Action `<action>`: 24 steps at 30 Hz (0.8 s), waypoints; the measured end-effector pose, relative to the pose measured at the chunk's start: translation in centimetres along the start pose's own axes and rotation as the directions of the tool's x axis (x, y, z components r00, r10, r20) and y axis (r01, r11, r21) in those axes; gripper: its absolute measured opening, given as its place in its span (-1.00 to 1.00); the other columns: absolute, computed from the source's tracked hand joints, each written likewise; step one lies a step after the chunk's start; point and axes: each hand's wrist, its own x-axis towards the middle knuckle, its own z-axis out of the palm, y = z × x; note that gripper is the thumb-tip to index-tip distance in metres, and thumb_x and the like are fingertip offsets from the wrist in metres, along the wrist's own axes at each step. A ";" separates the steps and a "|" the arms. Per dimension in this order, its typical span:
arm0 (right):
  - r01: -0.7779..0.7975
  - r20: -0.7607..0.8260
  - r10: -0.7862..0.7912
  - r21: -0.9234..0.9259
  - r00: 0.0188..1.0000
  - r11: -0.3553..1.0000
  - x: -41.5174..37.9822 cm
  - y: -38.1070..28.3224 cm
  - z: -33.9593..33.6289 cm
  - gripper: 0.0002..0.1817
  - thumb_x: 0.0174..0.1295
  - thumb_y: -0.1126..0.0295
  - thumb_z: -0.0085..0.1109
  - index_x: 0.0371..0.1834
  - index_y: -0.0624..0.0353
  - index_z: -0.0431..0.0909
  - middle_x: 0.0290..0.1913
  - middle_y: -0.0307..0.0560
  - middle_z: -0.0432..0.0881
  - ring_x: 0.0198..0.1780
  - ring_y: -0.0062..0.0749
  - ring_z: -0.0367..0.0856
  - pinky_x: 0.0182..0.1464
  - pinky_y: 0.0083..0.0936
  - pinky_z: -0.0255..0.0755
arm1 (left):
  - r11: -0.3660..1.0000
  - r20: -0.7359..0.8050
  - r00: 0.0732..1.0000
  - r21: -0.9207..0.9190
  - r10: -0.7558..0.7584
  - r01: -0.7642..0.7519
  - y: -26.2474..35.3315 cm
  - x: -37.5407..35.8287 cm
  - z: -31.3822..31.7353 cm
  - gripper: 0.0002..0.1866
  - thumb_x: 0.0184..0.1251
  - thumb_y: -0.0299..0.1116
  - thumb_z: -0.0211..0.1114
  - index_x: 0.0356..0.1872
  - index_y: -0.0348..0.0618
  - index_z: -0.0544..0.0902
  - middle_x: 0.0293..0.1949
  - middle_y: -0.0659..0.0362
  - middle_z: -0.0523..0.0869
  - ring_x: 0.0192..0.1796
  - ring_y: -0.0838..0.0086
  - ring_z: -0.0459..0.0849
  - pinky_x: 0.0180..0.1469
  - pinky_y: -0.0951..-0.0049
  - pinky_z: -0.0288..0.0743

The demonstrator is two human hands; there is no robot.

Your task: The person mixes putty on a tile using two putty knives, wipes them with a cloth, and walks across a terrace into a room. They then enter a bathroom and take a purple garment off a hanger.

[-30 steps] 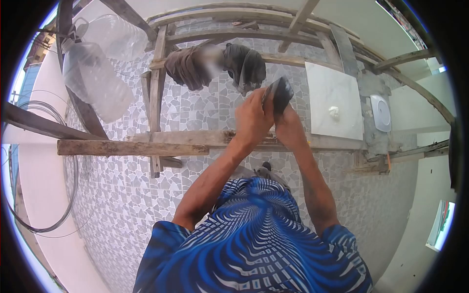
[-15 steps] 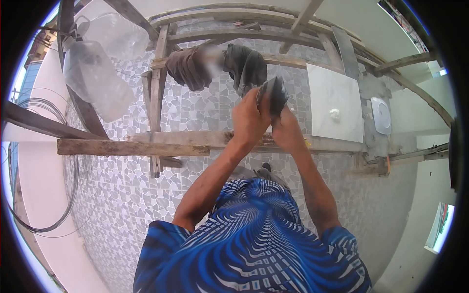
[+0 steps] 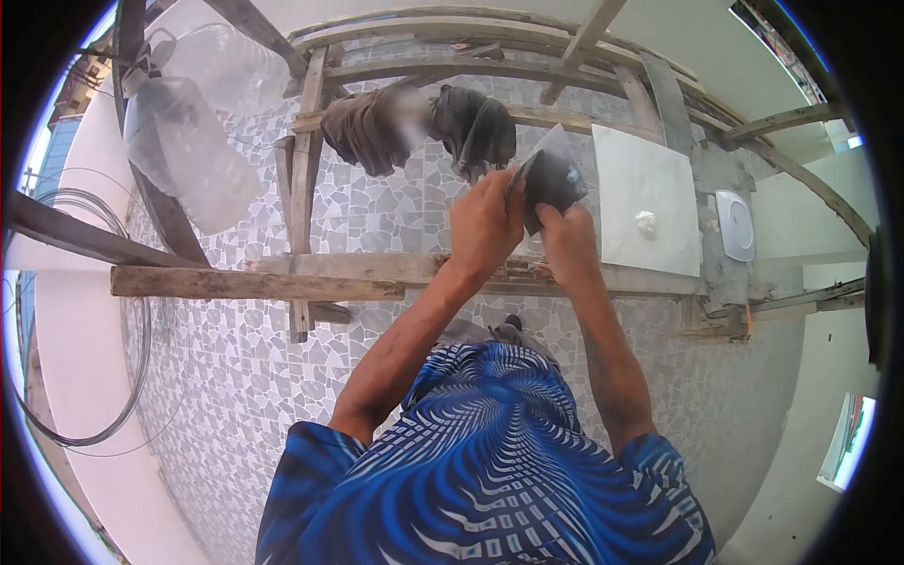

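A dark, thin pouch-like piece (image 3: 556, 181) with a pale, see-through corner is held up in front of me, above the wooden beam. My left hand (image 3: 486, 224) is closed on its left edge. Fingers of my right hand (image 3: 568, 240) pinch its lower edge. What the piece is, or whether anything is inside, I cannot make out. Just behind it a dark cloth (image 3: 474, 127) and a brown cloth (image 3: 363, 132) hang over a wooden rail. To the right lies a white board (image 3: 645, 188) with a small white lump (image 3: 645, 222) on it.
A wooden beam (image 3: 254, 284) crosses in front of me, joined to an upright post (image 3: 301, 188). Clear plastic jugs (image 3: 184, 151) hang at the upper left, above coiled wire (image 3: 141, 367). A white oval dish (image 3: 735, 224) sits at the right. Below is a stone-patterned floor (image 3: 235, 377).
The dark piece has turned and spread wider, and its pale corner now shows. My right hand has moved right and slightly up, away from my left hand.
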 end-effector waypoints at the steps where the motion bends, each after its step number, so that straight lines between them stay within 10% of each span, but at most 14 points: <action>1: 0.054 -0.006 -0.054 0.023 0.999 0.998 0.3 0.6 -0.2 -0.69 0.27 0.45 0.05 0.03 0.36 0.54 -0.15 0.06 0.67 -0.10 -0.31 0.62 -0.06 -0.41 0.46 | 1.000 -0.004 1.000 0.000 0.025 -0.025 0.1 0.0 0.0 -0.85 0.32 -0.46 0.26 -0.12 -0.18 0.63 -0.33 0.01 0.70 -0.34 0.04 0.70 -0.33 0.19 0.55; 3: 0.166 -0.023 -0.164 0.067 0.986 0.984 1.3 2.4 -0.6 -0.68 0.22 0.44 0.09 0.03 0.31 0.51 -0.29 0.28 0.64 -0.19 0.09 0.65 -0.16 -0.18 0.45 | 0.997 -0.011 0.997 0.002 0.078 -0.078 0.4 0.0 -0.1 -0.85 0.31 -0.47 0.25 -0.12 -0.18 0.63 -0.33 0.01 0.70 -0.35 0.04 0.69 -0.34 0.19 0.55; 5: 0.202 -0.021 -0.201 0.101 0.979 0.974 2.2 3.6 -1.0 -0.70 0.35 0.37 0.06 -0.03 0.43 0.55 -0.19 0.08 0.66 -0.11 -0.31 0.62 -0.07 -0.44 0.46 | 0.997 -0.008 0.997 -0.009 0.073 -0.073 0.5 -0.2 0.0 -0.84 0.31 -0.49 0.25 -0.11 -0.19 0.62 -0.33 0.01 0.70 -0.34 0.04 0.69 -0.35 0.19 0.54; 7: 0.295 -0.047 -0.292 0.073 0.955 0.953 2.8 4.5 -1.1 -0.73 0.37 0.37 0.10 -0.05 0.39 0.55 -0.19 0.07 0.66 -0.14 -0.25 0.61 -0.10 -0.38 0.44 | 0.998 0.012 0.998 -0.009 0.059 -0.059 0.5 -0.6 0.0 -0.83 0.31 -0.50 0.24 -0.09 -0.20 0.61 -0.33 0.01 0.70 -0.33 0.06 0.69 -0.36 0.19 0.54; 10: 0.448 -0.121 -0.449 -0.033 0.885 0.893 3.3 5.4 -0.7 -0.79 0.29 0.44 0.17 -0.03 0.18 0.50 -0.28 0.26 0.64 -0.27 0.28 0.61 -0.28 -0.01 0.40 | 0.998 0.039 0.997 0.001 0.060 -0.060 0.4 -1.4 0.2 -0.81 0.32 -0.51 0.24 -0.06 -0.20 0.61 -0.32 0.01 0.70 -0.31 0.07 0.69 -0.34 0.20 0.54; 15: 0.290 -0.064 -0.303 -0.155 0.951 0.944 0.3 2.2 -1.2 -0.84 0.38 0.38 0.05 -0.07 0.18 0.51 -0.29 0.26 0.63 -0.31 0.22 0.60 -0.30 -0.03 0.39 | 0.984 0.026 0.986 0.051 0.167 -0.168 1.5 -2.1 0.7 -0.76 0.31 -0.52 0.27 -0.01 -0.16 0.61 -0.26 0.05 0.69 -0.22 0.10 0.69 -0.28 0.22 0.56; 19: 0.498 -0.114 -0.594 -0.433 0.796 0.751 0.5 3.5 0.4 -0.80 0.39 0.44 -0.07 -0.08 0.23 0.55 -0.32 0.22 0.63 -0.34 0.17 0.61 -0.34 -0.07 0.43 | 0.981 0.022 0.987 0.111 0.157 -0.159 1.5 -1.8 1.5 -0.72 0.29 -0.52 0.27 0.02 -0.16 0.58 -0.25 0.06 0.69 -0.21 0.12 0.69 -0.26 0.22 0.57; 24: 0.274 -0.123 -0.367 -0.462 0.922 0.843 -0.6 2.2 0.1 -0.79 0.34 0.49 -0.04 -0.06 0.24 0.58 -0.31 0.18 0.66 -0.33 0.15 0.63 -0.34 -0.05 0.45 | 0.978 0.041 0.982 0.095 0.182 -0.185 1.6 -1.9 2.0 -0.72 0.30 -0.52 0.24 0.04 -0.17 0.57 -0.27 0.05 0.68 -0.24 0.10 0.68 -0.25 0.22 0.57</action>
